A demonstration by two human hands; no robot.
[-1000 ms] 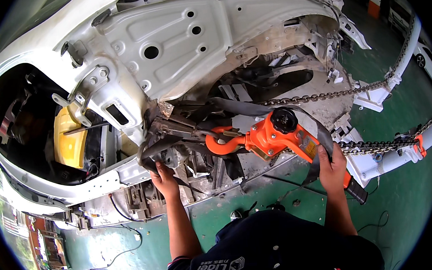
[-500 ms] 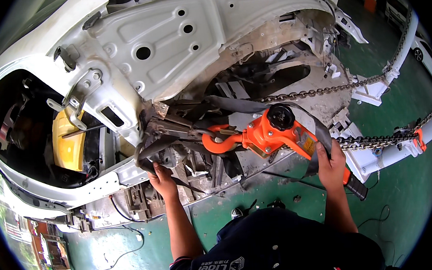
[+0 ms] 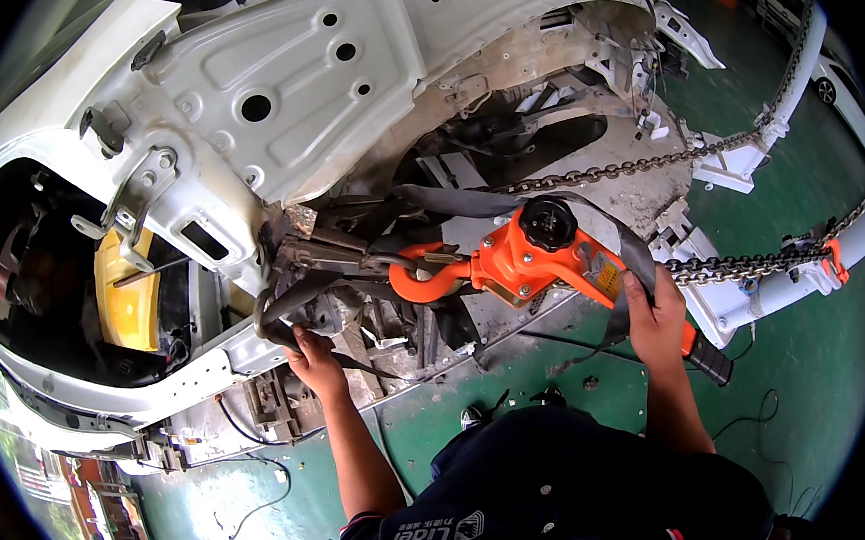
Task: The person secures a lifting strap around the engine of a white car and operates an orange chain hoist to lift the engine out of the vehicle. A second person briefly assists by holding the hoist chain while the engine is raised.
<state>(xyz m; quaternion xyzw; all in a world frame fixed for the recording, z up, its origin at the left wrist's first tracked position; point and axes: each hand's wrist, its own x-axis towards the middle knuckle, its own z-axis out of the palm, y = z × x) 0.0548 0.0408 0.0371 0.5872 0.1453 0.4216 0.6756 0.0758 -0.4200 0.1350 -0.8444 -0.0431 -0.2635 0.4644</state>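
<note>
My left hand (image 3: pixel 316 364) is closed on a dark webbing strap (image 3: pixel 304 297), right beside a steel ring (image 3: pixel 262 313) at the white car body's lower edge. An orange lever chain hoist (image 3: pixel 524 262) hangs between my hands, its orange hook (image 3: pixel 422 285) linked to a metal pulling clamp (image 3: pixel 326 252). My right hand (image 3: pixel 656 315) grips a looped stretch of the same kind of strap (image 3: pixel 636 253), next to the hoist's lever. The lever's black grip (image 3: pixel 709 362) sticks out past that hand. My palms and some fingertips are hidden.
The stripped white car panel (image 3: pixel 309 88) fills the far side. Taut chains (image 3: pixel 636 164) run right to white pulling posts (image 3: pixel 805 284). A yellow part (image 3: pixel 125 296) shows inside the body opening. Hoses and cables (image 3: pixel 259 513) cross the green floor.
The car, clamp and hoist sit slightly farther left and up in the picture. My left hand has shifted a little left along with them. Both hands keep their hold on the strap.
</note>
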